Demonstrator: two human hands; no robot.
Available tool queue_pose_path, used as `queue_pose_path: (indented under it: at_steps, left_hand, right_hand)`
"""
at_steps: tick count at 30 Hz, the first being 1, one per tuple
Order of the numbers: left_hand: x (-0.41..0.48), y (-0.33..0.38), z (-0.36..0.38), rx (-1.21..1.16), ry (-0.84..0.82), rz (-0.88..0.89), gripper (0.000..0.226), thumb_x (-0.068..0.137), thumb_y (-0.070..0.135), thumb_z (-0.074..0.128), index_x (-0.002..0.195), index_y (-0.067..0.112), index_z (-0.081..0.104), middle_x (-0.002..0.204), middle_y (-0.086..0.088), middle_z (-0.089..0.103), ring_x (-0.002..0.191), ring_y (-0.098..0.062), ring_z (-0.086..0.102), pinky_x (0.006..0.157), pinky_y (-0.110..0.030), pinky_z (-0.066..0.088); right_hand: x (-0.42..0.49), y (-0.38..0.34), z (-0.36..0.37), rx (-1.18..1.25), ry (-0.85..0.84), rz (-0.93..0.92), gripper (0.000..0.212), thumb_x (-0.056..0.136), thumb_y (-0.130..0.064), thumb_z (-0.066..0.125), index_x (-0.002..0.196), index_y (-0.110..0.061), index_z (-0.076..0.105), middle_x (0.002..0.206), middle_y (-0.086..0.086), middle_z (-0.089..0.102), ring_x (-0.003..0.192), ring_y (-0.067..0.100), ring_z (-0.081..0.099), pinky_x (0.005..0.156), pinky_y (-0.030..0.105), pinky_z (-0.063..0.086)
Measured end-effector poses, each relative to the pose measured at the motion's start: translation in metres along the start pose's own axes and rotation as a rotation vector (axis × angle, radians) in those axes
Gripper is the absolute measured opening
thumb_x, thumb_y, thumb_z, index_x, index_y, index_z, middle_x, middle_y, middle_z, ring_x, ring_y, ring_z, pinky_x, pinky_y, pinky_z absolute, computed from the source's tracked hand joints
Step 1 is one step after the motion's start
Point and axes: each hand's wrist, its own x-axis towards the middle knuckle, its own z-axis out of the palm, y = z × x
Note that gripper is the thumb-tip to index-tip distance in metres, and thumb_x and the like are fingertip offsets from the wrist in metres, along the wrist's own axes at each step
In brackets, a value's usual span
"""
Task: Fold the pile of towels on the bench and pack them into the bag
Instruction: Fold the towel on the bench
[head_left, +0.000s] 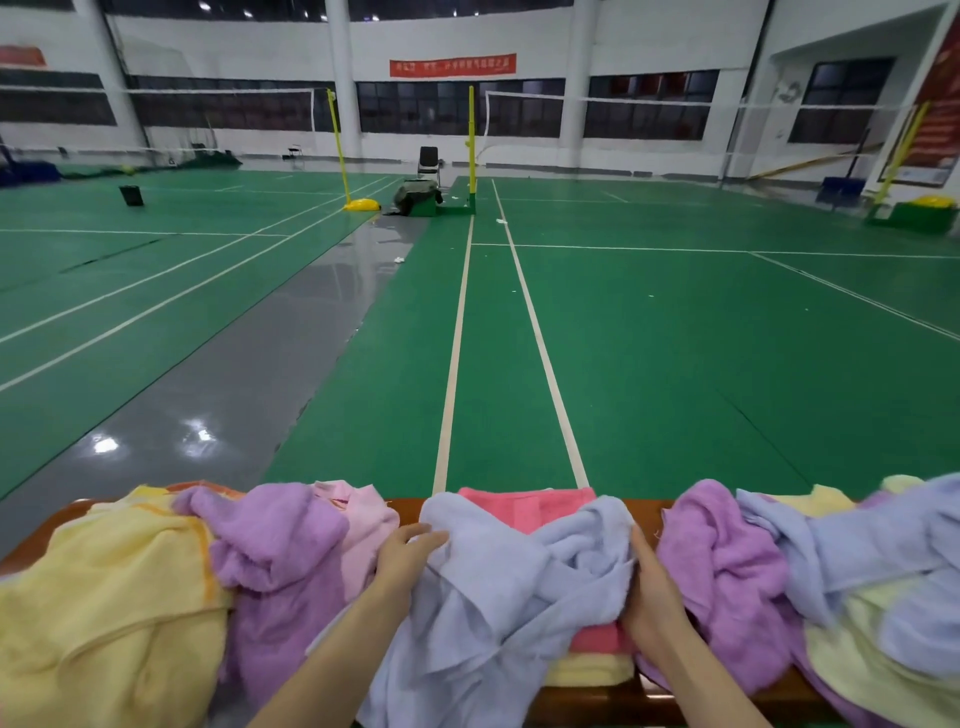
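A crumpled pale blue towel (509, 582) lies across the middle of the wooden bench (644, 512). My left hand (405, 558) grips its left edge, and my right hand (649, 592) holds its right side with the fingers buried in the cloth. Beneath it sit a folded pink towel (530, 506) and a folded pale yellow towel (587, 670). Unfolded towels are heaped on both sides: yellow (104, 597), purple (275, 551) and light pink (363, 525) on the left, purple (722, 571), blue (893, 540) and pale yellow (872, 654) on the right. No bag is in view.
Beyond the bench spreads a green badminton court floor (675, 338) with white lines and a grey strip (260, 364). Far off stand yellow net posts (471, 145), a chair (428, 161) and a dark bin (131, 195).
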Motion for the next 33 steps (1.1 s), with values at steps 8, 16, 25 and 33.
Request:
queue_pose_path:
  at_steps: [8,16,25,33]
  left_hand:
    - [0.0,0.016,-0.019,0.35,0.267,0.341,0.016,0.079,0.003,0.064,0.091,0.01,0.072,0.09,-0.008,0.07,0.079,-0.022,0.063,0.073,-0.028,0.048]
    - [-0.041,0.059,0.018,-0.237,-0.218,0.277,0.008,0.09,0.012,0.058,0.086,0.008,0.064,0.073,-0.005,0.053,0.059,-0.015,0.051,0.051,-0.02,0.042]
    - [-0.057,0.012,0.048,-0.093,-0.381,0.241,0.023,0.09,0.005,0.057,0.067,0.009,0.052,0.054,0.004,0.053,0.057,-0.009,0.051,0.054,-0.018,0.042]
    - [-0.065,0.003,0.049,-0.099,-0.416,0.342,0.01,0.089,0.006,0.059,0.092,0.0,0.065,0.083,-0.013,0.068,0.079,-0.019,0.065,0.074,-0.025,0.052]
  right_hand:
    - [-0.006,-0.031,-0.02,0.297,-0.173,0.198,0.021,0.095,-0.017,0.051,0.09,-0.001,0.062,0.112,0.026,0.059,0.092,0.027,0.051,0.086,0.04,0.043]
    - [0.003,-0.042,0.0,0.458,-0.569,0.129,0.021,0.094,-0.016,0.05,0.092,0.002,0.061,0.084,0.011,0.059,0.074,0.013,0.059,0.069,0.02,0.049]
    - [-0.06,-0.013,-0.009,-0.129,-0.884,-0.431,0.028,0.082,-0.039,0.061,0.061,-0.021,0.061,0.093,-0.016,0.071,0.09,0.004,0.063,0.077,0.02,0.047]
    - [-0.054,-0.021,-0.009,-0.009,-0.672,-0.339,0.011,0.088,-0.006,0.06,0.09,-0.016,0.063,0.081,-0.001,0.068,0.066,0.009,0.059,0.056,0.017,0.048]
